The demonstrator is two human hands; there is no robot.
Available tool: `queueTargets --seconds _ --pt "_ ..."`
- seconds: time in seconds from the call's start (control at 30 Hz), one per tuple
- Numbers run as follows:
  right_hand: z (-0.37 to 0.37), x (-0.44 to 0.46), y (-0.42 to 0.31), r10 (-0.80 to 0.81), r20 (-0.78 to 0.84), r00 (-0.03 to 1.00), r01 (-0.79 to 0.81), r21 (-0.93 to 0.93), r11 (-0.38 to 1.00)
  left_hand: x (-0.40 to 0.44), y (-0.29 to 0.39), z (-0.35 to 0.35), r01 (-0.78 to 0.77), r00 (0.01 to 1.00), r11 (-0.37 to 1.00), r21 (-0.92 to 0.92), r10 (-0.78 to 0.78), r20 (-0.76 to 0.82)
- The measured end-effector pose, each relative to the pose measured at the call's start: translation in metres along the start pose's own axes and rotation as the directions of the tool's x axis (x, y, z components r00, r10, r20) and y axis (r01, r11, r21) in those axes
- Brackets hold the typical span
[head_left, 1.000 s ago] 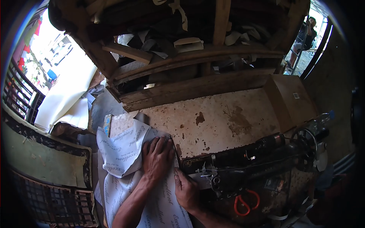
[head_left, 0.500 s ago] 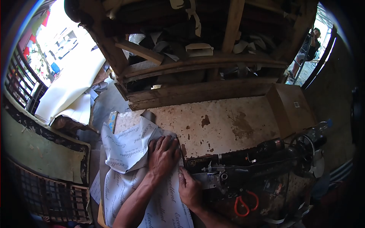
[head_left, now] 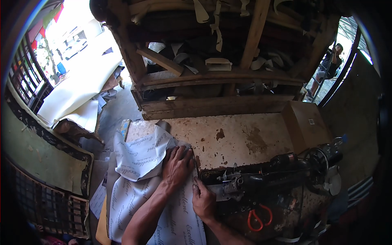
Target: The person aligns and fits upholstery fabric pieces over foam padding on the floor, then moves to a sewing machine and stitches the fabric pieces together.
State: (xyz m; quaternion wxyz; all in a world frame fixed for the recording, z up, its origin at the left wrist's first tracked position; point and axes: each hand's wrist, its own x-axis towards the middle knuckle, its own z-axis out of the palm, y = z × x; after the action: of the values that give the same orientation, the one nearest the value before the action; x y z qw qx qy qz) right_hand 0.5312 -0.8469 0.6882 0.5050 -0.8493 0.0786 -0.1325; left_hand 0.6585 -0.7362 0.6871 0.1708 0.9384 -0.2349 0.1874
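Note:
White sheet material [head_left: 141,192] printed with "Excellent" lies over the left part of the worktable, its upper part folded over. My left hand [head_left: 178,166] presses down on it from above, fingers a little bent and slightly apart. Along the sheet's right edge, my right hand [head_left: 203,200] pinches the material between thumb and fingers. Just right of that hand is the needle end of a dark sewing machine [head_left: 269,176], whose handwheel is at the far right. Scissors with orange-red handles [head_left: 259,218] lie in front of the machine, their blades not distinguishable.
A stained worktable [head_left: 228,134] extends behind the machine, with a cardboard box [head_left: 306,124] at its right. Beyond stands a wooden frame [head_left: 220,104] holding scraps. White sheeting [head_left: 77,94] lies at left. A person [head_left: 328,69] sits outside at right.
The camera view has shifted slightly, so the background sits a little differently. Both hands keep nearly the same hold and place on the sheet.

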Motion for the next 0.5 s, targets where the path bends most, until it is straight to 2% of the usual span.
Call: queueTargets --seconds 0.1,0.2,0.27,0.43,0.5 --pt "-0.0027 0.004 -0.0048 0.042 0.004 0.999 -0.042 0.009 0.999 0.0038 -0.0015 0.0022 0.012 1.0 0.998 -0.056 -0.014 -0.024" --pt "-0.0049 0.0046 -0.0064 0.073 0.018 0.997 -0.073 0.051 0.996 0.0031 -0.0026 0.0065 0.061 0.998 0.991 -0.123 -0.059 0.02" --pt "-0.0008 0.0048 -0.0017 0.016 -0.007 1.0 -0.016 0.021 1.0 0.0033 -0.0047 0.009 0.097 0.995 0.984 -0.15 -0.099 0.0" --pt "-0.0002 0.0076 0.0001 0.025 0.008 1.0 -0.026 0.033 0.999 0.0063 -0.0022 0.0072 0.128 0.992 0.981 -0.144 -0.126 0.027" --pt "-0.0003 0.009 0.0011 0.012 0.001 1.0 -0.012 0.046 0.999 0.006 -0.0026 0.0091 0.119 0.992 0.987 -0.109 -0.122 -0.014"
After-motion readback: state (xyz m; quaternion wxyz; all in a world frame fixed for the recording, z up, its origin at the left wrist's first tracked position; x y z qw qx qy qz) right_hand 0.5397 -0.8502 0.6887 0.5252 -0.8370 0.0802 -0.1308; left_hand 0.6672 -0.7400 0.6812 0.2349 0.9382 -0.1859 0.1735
